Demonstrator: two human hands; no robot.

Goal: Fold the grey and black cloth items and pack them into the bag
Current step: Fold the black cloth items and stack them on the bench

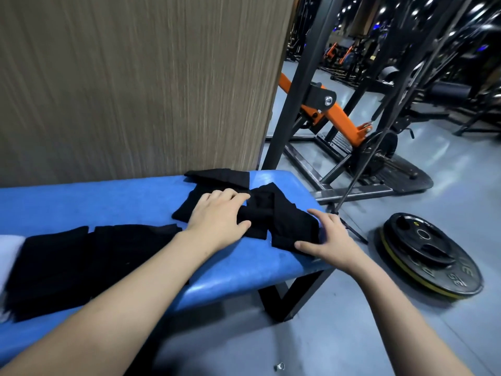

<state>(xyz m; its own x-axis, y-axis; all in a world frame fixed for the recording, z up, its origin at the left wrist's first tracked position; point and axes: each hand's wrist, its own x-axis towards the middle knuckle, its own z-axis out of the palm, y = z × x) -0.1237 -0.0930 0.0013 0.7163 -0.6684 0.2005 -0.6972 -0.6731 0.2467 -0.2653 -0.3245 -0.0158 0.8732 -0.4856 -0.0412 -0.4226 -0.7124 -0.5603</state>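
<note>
Left hand pressing flat, fingers extended, and right hand with fingers spread at the edge of a crumpled black cloth lying at the blue padded worktop's end, where it may slide to the grey gym floor beside weight plates; no bag visible.

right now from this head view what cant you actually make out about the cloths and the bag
- Bag: none shows anywhere in the head view.
- Crumpled black cloth: its folds merge into one dark mass; the left hand covers its middle and the right hand its near corner.
- Flat black cloths: the left forearm crosses them and seams between pieces barely show, so no count.
- White item: cut off by the left edge.
- Grey cloth: none tells apart.
</note>
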